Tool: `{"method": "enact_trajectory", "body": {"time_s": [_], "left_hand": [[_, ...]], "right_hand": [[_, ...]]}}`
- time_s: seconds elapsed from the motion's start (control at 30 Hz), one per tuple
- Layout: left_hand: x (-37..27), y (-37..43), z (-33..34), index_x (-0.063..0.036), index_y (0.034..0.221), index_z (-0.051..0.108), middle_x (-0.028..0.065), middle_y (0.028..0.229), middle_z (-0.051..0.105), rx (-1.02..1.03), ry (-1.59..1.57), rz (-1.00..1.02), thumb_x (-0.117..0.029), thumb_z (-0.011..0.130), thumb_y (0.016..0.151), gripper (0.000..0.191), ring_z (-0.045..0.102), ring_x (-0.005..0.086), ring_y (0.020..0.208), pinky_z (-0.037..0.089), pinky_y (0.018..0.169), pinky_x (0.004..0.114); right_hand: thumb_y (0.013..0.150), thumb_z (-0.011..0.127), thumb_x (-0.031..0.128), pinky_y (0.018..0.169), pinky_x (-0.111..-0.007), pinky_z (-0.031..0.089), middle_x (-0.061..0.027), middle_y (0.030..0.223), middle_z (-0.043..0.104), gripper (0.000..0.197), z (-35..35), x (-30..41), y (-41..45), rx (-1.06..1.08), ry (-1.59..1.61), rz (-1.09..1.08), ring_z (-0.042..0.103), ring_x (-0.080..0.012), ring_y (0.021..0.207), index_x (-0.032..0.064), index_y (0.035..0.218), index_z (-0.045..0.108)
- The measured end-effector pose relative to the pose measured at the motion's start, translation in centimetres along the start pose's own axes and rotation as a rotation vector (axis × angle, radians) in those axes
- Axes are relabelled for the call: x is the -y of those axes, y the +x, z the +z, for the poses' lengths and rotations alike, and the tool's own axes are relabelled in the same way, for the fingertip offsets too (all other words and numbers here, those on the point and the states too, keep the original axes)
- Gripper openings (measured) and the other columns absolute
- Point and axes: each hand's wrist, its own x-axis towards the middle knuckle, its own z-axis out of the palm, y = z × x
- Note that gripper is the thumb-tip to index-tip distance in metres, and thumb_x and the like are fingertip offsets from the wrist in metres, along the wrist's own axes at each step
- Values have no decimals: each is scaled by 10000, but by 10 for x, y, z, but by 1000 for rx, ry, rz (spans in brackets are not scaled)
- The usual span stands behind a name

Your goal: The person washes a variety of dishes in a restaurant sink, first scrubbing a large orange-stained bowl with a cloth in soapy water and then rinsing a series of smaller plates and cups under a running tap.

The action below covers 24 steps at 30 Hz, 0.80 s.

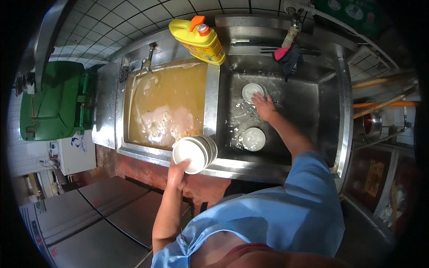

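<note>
My left hand (179, 172) holds a nested stack of white bowls (189, 154) tilted over the front rim of the sink, its thumb inside the foremost bowl. Behind the stack, the left basin (121, 134) is full of cloudy yellowish water (174, 90). My right hand (264, 107) reaches into the dark right basin (301, 110), its fingers overlapping the rim of a small white bowl (249, 91). Whether they grip it is not clear. Nearer me, a second white bowl (254, 139) sits in the same basin, with rippling water around both.
A yellow detergent jug (201, 42) stands on the back ledge by the divider (211, 100). A dark cloth with pink (290, 58) hangs below the right tap (294, 20). Another tap (147, 62) is above the left basin. A green bin (50, 104) stands left; wooden poles (382, 80) lean right.
</note>
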Motion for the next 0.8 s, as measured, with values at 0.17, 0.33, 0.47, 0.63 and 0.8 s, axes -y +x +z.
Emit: {"method": "enact_trajectory", "body": {"time_s": [0.17, 0.33, 0.47, 0.63, 0.8], "left_hand": [[4, 4, -2, 9, 1201, 343, 144, 1060, 486, -46, -8, -25, 60, 461, 646, 569, 519, 262, 942, 450, 806, 353], [4, 6, -4, 14, 1178, 370, 140, 1043, 496, -31, -15, -27, 61, 456, 631, 556, 520, 268, 940, 453, 802, 362], [6, 5, -6, 18, 1178, 373, 134, 1048, 497, -55, -45, -12, 61, 455, 626, 559, 513, 261, 953, 441, 818, 361], [2, 7, -4, -2, 1198, 358, 133, 1077, 486, -3, -70, -34, 74, 449, 600, 610, 495, 264, 985, 422, 845, 358], [11, 16, -15, -6, 1215, 336, 131, 1072, 491, -37, -40, -30, 86, 451, 629, 604, 504, 263, 968, 433, 828, 355]], "right_hand": [[766, 427, 157, 898, -560, 249, -60, 1083, 522, 256, 19, 22, 20, 268, -154, 194, 318, -217, 1196, 123, 975, 571], [768, 434, 190, 835, -521, 301, -3, 932, 547, 171, 56, 5, -10, -101, -13, 35, 487, -202, 959, 156, 854, 578], [737, 485, 190, 858, -489, 298, -12, 915, 543, 142, 29, 9, -20, -10, 49, 26, 469, -188, 962, 147, 840, 572], [757, 561, 262, 708, -416, 415, -72, 878, 572, 197, 34, 21, -16, -6, 819, 393, 539, -245, 841, 102, 870, 563], [820, 461, 422, 689, -399, 468, -24, 1042, 518, 396, 3, 16, -26, -163, 2024, 551, 504, -212, 926, 123, 1078, 491]]}}
